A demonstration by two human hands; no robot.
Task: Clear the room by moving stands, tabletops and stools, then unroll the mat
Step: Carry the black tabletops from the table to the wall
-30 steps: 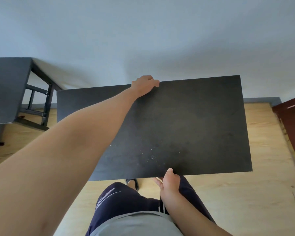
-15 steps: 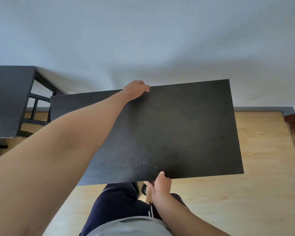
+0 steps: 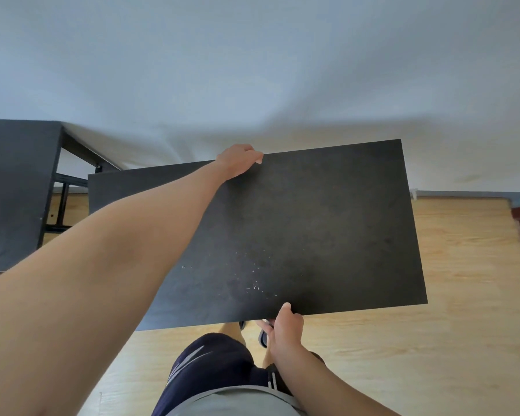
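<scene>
The tabletop (image 3: 312, 229) is up in the air, roughly flat with a slight tilt, carried over the wood floor (image 3: 448, 295) in front of the person's legs. The left hand (image 3: 237, 160) hooks the far long edge, fingers (image 3: 254, 156) curled over it. The right hand (image 3: 285, 325) pinches the near edge, thumb on top and the rest underneath, mostly hidden. So both are clamped on the board, nothing loose. Best bet for this carry, probably: hold the two grips opposite each other so it doesn't swing, and mind the left corner, which looks close to the black counter (image 3: 12, 190). Then lower it edge-first by the wall (image 3: 252, 70) rather than dropping it.
</scene>
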